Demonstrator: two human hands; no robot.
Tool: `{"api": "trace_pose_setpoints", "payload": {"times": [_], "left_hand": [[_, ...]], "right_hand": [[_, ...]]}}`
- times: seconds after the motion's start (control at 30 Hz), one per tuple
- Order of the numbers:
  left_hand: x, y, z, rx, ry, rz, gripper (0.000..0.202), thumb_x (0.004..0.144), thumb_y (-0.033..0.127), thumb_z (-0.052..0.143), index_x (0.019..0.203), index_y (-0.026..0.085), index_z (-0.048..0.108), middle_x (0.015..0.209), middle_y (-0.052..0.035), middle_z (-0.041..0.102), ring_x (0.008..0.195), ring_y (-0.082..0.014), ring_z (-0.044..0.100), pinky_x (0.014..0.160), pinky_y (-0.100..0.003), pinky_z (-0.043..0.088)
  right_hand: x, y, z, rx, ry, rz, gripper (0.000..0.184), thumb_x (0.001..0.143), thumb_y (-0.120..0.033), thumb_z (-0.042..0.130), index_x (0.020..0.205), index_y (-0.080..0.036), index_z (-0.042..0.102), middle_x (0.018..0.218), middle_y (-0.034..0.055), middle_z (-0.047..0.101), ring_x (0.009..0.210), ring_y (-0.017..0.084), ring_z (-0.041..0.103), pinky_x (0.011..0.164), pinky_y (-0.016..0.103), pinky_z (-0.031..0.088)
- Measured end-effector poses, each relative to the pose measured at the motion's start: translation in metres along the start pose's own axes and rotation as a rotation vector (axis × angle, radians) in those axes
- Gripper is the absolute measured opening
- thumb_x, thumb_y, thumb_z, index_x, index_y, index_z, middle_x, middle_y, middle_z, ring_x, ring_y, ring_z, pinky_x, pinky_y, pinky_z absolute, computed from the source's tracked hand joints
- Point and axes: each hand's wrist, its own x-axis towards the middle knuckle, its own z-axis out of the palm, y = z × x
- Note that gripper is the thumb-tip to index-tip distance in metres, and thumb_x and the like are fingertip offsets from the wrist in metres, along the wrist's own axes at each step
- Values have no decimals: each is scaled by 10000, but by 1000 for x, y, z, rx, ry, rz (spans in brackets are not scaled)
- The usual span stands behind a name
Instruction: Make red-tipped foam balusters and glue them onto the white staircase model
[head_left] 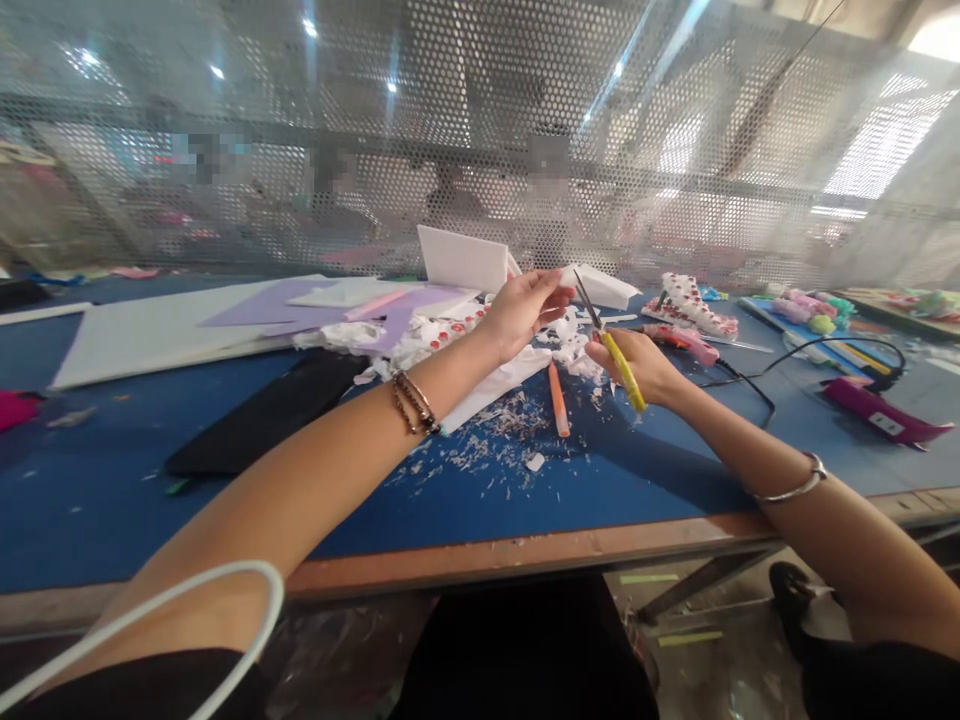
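My right hand [637, 365] grips a pair of scissors [619, 368] with yellow-wrapped handles, its dark blades pointing up and to the left. My left hand [523, 312] is raised just left of the blade tips, with thumb and fingers pinched together; what they hold, if anything, is too small to make out. Behind the fingertips a white block-like piece [606, 286] shows. Below the hands, crumpled white scraps [574, 350], an orange pen-like tool [558, 400] and scattered fine shavings [487, 440] lie on the blue tabletop [450, 515].
White and lilac sheets [255, 302] lie at the left, by a black flat pad [262, 410]. A white board [463, 260] stands at the back. To the right are a red-spotted white piece [686, 300], a cable [750, 385] and a purple pouch-like item [885, 410]. A perforated metal screen [480, 120] rises behind.
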Motion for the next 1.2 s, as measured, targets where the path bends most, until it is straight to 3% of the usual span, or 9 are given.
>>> {"api": "trace_pose_setpoints", "payload": {"times": [0.4,0.7,0.93,1.2], "left_hand": [[-9,-11,13,-12,28,-31,169,856,240,475,707,164,494,724,-5,589,668,-66,559,645,-188,455],[-11,-11,15,-1,15,-48,146,852,210,484,721,148,505,706,-7,579,612,-49,535,626,-177,453],[-10,-12,14,68,81,-37,62,853,192,451,808,158,476,747,-22,584,666,-77,553,641,-208,440],[-8,-16,12,83,74,-20,54,847,200,473,824,152,484,758,-30,580,688,-84,567,665,-219,444]], "right_hand": [[0,-1,3,-49,8,-25,431,842,-531,314,591,-182,348,580,-5,445,531,88,361,537,238,249],[-2,-4,1,-83,22,6,497,843,-557,284,530,-177,347,514,-2,439,469,79,341,497,238,224],[-1,-4,4,-179,46,49,518,829,-578,301,532,-171,420,496,3,416,474,92,351,508,241,218],[0,-3,5,-261,37,116,541,840,-561,289,496,-177,453,443,18,433,433,110,390,497,250,215]]}}
